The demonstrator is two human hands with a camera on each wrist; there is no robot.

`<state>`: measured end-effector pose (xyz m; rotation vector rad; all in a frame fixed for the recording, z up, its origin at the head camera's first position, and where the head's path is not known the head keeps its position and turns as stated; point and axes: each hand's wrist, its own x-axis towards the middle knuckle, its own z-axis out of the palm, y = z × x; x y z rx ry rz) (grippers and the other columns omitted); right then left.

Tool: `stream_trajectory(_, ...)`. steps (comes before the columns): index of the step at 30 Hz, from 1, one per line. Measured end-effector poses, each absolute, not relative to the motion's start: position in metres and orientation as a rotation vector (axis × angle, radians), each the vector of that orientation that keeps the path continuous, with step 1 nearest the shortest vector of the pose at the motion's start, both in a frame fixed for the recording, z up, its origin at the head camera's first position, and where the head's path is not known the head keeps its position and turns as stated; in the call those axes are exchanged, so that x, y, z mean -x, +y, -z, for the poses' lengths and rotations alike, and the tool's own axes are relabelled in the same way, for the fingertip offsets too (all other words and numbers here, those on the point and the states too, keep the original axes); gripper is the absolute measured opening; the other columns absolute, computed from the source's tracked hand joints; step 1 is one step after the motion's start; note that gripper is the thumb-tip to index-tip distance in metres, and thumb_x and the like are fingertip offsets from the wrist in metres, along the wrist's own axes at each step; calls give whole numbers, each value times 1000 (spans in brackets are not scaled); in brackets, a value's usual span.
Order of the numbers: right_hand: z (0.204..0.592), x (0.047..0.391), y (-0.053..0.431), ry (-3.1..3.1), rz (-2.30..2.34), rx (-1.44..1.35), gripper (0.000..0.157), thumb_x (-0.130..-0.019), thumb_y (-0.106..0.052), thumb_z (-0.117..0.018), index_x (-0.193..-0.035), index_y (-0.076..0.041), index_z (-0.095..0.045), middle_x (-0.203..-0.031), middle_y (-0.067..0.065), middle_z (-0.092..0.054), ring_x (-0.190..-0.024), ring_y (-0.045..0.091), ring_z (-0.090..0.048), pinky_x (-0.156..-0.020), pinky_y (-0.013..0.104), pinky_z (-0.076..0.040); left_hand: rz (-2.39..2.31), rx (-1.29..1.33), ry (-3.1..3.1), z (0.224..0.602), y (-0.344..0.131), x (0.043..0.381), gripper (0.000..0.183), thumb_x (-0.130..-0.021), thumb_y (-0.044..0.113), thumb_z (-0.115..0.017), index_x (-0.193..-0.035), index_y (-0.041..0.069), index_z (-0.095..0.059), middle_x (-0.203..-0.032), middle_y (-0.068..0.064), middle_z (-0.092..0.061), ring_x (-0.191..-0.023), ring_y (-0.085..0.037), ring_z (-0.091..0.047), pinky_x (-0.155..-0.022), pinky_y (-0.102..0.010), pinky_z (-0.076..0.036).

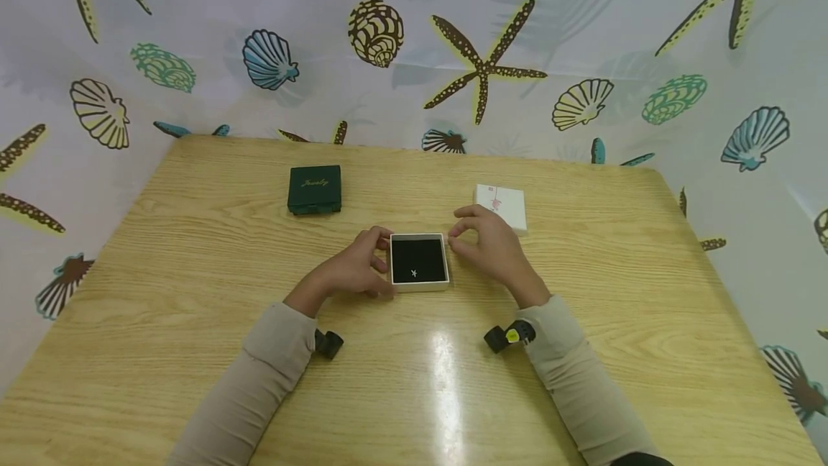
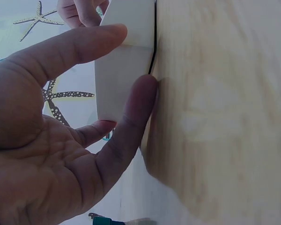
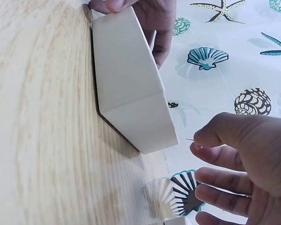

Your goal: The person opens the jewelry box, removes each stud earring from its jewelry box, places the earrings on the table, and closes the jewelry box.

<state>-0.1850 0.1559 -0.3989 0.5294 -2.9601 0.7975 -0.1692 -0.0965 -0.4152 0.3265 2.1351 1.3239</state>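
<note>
A shallow white box [image 1: 419,287] with a black pad [image 1: 420,256] inside sits on the wooden table in front of me. On the pad lies a small silver star-shaped earring [image 1: 414,273]. My left hand [image 1: 352,265] grips the box from its left side, thumb at the near corner and fingers along the wall, as the left wrist view also shows of the box [image 2: 124,70]. At the right edge, my right hand [image 1: 494,247] pinches a tiny earring [image 3: 190,139] between thumb and forefinger. Only its thin pin and a shiny speck show; the other fingers are loosely bent.
A dark green jewelry box [image 1: 314,189] stands closed at the back left. Behind my right hand lies a white lid [image 1: 507,206] with a pink print. A shell-patterned cloth [image 1: 323,106] hangs behind the table [image 1: 614,236].
</note>
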Motion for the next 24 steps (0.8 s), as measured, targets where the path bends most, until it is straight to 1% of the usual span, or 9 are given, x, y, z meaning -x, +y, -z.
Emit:
stream_trajectory(11,401,189,165,-3014,-774,-501,13,-84,-24,-64,-84,-13,-71,-121,6,-64,-115,31,-58,-94,46,-47,-1325,-326,2137,416,-96,170,87,-74,6,-77,-141,14,-22,-140,-14,-27,-110,-29,-49,-63,-32,-54)
stream_trajectory(15,402,189,171,-3032,-794,-496,12,-83,-23,-65,-82,-14,-72,-119,7,-65,-115,31,-58,-94,47,-47,-1325,-327,2138,417,-96,170,88,-73,6,-77,-141,14,-23,-140,-13,-27,-109,-29,-49,-62,-31,-54)
stream_trajectory(24,407,192,183,-3080,-879,-450,13,-83,-25,-65,-85,-13,-71,-117,6,-66,-115,29,-58,-98,47,-44,-1333,-343,2132,417,-98,170,88,-73,7,-77,-142,14,-23,-139,-13,-27,-109,-28,-48,-63,-32,-54)
